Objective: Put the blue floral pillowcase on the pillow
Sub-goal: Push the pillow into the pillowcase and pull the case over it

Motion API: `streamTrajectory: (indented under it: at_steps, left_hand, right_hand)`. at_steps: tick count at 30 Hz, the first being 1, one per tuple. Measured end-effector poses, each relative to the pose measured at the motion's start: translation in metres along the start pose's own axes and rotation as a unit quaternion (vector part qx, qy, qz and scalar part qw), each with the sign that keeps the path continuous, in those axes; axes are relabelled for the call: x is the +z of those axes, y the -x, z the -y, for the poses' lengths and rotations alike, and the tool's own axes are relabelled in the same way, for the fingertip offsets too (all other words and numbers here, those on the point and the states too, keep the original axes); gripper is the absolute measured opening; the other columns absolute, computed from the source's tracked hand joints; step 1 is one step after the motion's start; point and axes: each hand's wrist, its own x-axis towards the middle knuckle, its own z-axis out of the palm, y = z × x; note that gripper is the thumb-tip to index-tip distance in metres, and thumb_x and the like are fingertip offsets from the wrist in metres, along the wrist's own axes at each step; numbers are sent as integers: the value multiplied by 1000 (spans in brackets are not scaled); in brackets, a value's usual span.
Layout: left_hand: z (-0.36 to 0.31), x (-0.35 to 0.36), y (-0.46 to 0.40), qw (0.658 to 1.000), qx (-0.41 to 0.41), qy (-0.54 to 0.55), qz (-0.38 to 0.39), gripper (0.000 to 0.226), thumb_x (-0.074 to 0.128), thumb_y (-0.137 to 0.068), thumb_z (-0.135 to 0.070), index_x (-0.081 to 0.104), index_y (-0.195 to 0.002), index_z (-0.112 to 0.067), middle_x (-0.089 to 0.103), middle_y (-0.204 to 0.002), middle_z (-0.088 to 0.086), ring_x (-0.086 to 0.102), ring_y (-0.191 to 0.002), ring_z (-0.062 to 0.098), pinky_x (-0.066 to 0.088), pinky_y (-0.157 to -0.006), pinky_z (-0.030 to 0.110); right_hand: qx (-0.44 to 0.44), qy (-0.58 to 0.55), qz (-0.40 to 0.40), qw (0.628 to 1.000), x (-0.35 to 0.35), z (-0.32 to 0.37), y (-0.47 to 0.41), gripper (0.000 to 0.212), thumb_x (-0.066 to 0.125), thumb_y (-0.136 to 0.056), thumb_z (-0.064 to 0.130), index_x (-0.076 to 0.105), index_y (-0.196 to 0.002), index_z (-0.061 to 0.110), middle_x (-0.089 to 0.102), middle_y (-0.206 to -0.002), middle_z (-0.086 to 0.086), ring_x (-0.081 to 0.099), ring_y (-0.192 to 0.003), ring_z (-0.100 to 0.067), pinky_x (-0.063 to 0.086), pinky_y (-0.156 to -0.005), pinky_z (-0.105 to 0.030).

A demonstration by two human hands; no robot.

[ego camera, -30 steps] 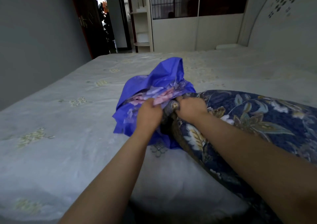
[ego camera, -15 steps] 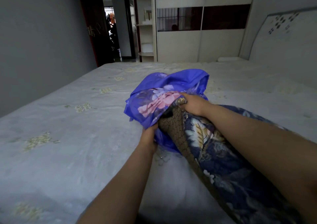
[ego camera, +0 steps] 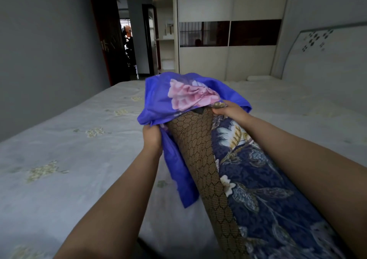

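Observation:
The blue floral pillowcase (ego camera: 178, 97), bright blue with a large pink flower, is bunched over the far end of the pillow (ego camera: 248, 179). The pillow is long, dark blue with leaf prints and a brown mesh side panel, and it is tilted up off the bed towards me. My left hand (ego camera: 152, 137) grips the lower edge of the pillowcase on the pillow's left side. My right hand (ego camera: 228, 109) holds the pillow's top corner at the pillowcase's opening. The pillow's far tip is hidden inside the cloth.
A wide bed (ego camera: 79, 149) with a pale embroidered sheet spreads under my arms. A white headboard (ego camera: 325, 58) stands at the right, a wardrobe (ego camera: 228, 60) at the back, and an open doorway (ego camera: 129, 50) beyond the grey wall at the left.
Both hands have risen, lifting the pillow's end off the bed. The pillowcase has come further over the pillow's tip, and my left hand has slid down along its edge.

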Motion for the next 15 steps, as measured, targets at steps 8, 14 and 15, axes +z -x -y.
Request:
streamTrajectory:
  at_steps: [8, 14, 15]
  left_hand:
    - [6, -19, 17, 965, 83, -206, 142, 20, 62, -84, -5, 60, -104, -1, 67, -99, 12, 62, -79, 12, 52, -69, 18]
    - [-2, -18, -7, 997, -30, -65, 20, 24, 38, -90, -10, 59, -81, -4, 63, -58, 11, 60, -53, 21, 53, -56, 30]
    - [-5, -13, -8, 1000, -17, -21, 12, 24, 38, -91, -7, 60, -82, -7, 66, -62, 8, 62, -55, 18, 55, -58, 31]
  right_hand:
    - [7, 1, -60, 998, -11, -2, -3, 41, 64, -86, 10, 56, -126, 7, 58, -110, -3, 55, -75, -8, 42, -52, -4]
    - [20, -31, 0, 999, -1, -8, 3, 34, 63, -87, 14, 58, -121, 16, 63, -101, 1, 61, -80, -10, 47, -74, -20]
    - [15, -24, 3, 1000, -3, -10, 2, 32, 62, -87, 14, 58, -119, 18, 63, -103, 1, 61, -86, -13, 46, -83, -24]
